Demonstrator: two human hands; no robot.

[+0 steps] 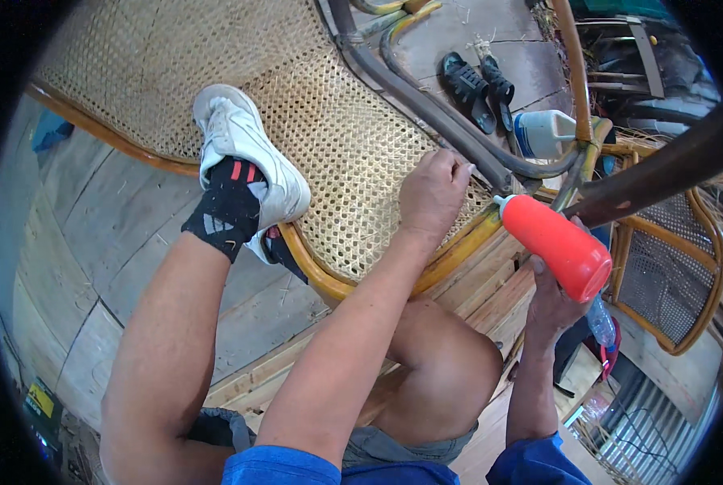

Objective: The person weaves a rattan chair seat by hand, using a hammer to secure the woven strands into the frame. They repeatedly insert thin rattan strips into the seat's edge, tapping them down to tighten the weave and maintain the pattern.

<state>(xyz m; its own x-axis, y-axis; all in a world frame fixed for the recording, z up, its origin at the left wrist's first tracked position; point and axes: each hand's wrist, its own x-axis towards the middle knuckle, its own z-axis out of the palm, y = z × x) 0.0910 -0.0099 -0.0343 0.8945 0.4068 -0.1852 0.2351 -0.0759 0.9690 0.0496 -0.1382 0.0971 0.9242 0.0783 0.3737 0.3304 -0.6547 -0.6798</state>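
Observation:
My right hand [554, 303] grips a red squeeze bottle [557, 246], tilted so that its white nozzle [503, 202] points at the corner where the woven seat meets its frame. My left hand [434, 196] rests over the woven cane panel [341, 170], close to the dark rail [426, 109] along its side. Its fingers are curled together, and whatever they may hold is hidden. A yellow-brown rattan rim [458, 252] borders the panel just below my left hand. The nozzle tip is a short way to the right of that hand.
My white shoe [248, 153] stands on the panel at left. Black sandals [475, 89] and a white plastic container [543, 133] lie beyond the dark rail. Another cane-panelled chair piece [669, 259] is at right, near a clear plastic bottle [601, 322]. Wooden planks [491, 291] lie below the rim.

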